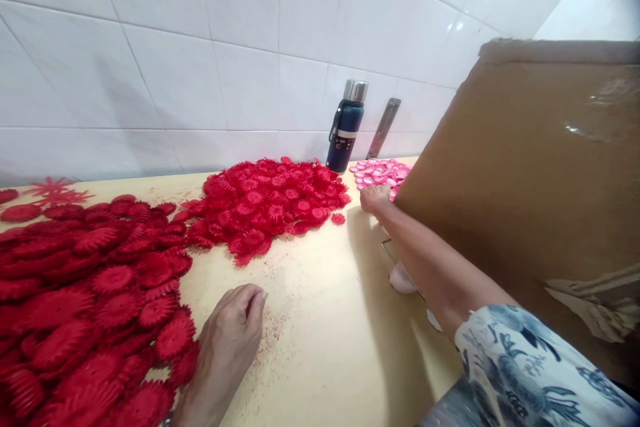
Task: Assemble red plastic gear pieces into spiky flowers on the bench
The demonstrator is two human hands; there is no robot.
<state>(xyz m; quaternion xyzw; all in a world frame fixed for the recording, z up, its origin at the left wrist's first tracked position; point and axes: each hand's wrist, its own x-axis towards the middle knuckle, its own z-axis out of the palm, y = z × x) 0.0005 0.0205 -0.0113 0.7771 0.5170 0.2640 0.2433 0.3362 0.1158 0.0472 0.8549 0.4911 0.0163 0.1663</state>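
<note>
Head view, catching left hand (pixel 233 327) curled beside red discs (pixel 117 307) toward bench's (pixel 325 353) left end, right hand (pixel 375 199) by pink discs (pixel 383 169) near back edge, grips too hidden to tell, risking scatter from a brushing wrist!

And here are the red fringed discs (pixel 273 197), matt all over, soft and felt-like to the eye, their cut edges rough and toothy; the pink discs (pixel 377 172) look smoother, with paler rims. Up behind, glazed wall tiles (pixel 250 87), slick, glossy, catching white glints! The vacuum-style bottle (pixel 349 127) shows a smooth dark-blue coat under a shiny, steel-looking cap (pixel 355 91). Now the big box (pixel 525 167): plain matt cardboard, scuffed, with glossy clear tape (pixel 617 90) wrinkled near the top and a ragged, papery torn patch (pixel 595 300) below. Printed cloth on the sleeve (pixel 540 367), creased and matt. Underneath, a smooth tabletop (pixel 325 353) with a low sheen, roughened by reddish crumbs (pixel 274 327).
</note>
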